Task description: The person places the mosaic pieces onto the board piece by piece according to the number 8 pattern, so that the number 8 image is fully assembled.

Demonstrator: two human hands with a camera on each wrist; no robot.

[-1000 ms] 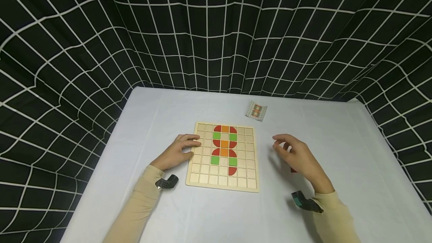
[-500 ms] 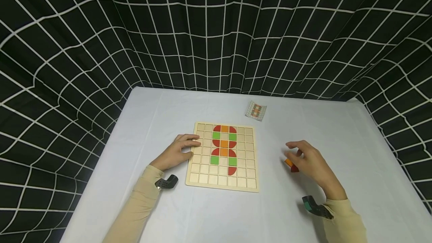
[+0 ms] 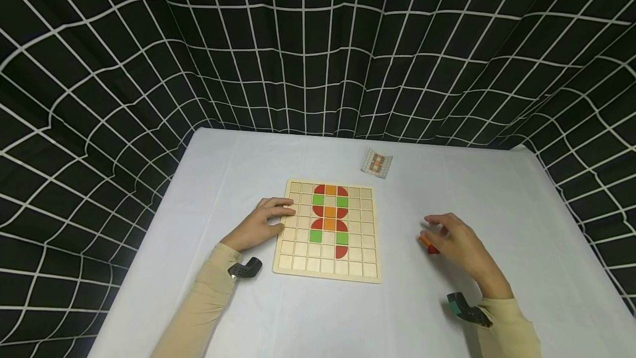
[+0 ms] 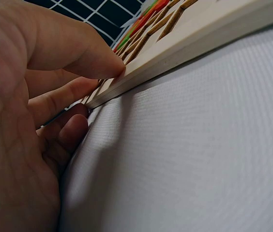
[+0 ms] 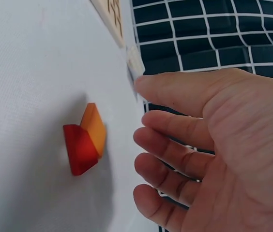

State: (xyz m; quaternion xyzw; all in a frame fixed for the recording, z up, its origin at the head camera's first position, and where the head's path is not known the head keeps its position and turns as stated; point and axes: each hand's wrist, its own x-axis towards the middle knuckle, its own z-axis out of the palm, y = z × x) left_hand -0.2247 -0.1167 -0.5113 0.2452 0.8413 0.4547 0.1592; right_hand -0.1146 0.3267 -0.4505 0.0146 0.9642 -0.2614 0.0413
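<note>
A wooden grid board (image 3: 365, 242) lies on the white table, with red rounded, orange square and green square pieces set in its middle columns. My left hand (image 3: 255, 227) rests at the board's left edge; in the left wrist view its fingers (image 4: 100, 63) touch the rim without curling round it. To the right of the board, my right hand (image 3: 457, 243) hovers over a loose red piece (image 5: 80, 151) and an orange piece (image 5: 94, 130). These two touch each other on the cloth. Loosely bent, the right fingers hold nothing, and a gap shows between them and the pieces.
Behind the board lies a small paper card (image 3: 377, 163) printed with a coloured grid pattern. Black curtains (image 3: 303, 43) with white grid lines stand round the table's far side. A dark wrist camera (image 3: 245, 268) sits on the left wrist and another (image 3: 468, 309) on the right.
My right hand has moved right and toward me, coming to the loose pieces, and the orange piece has come into sight. My left hand and the board stay as they were.
</note>
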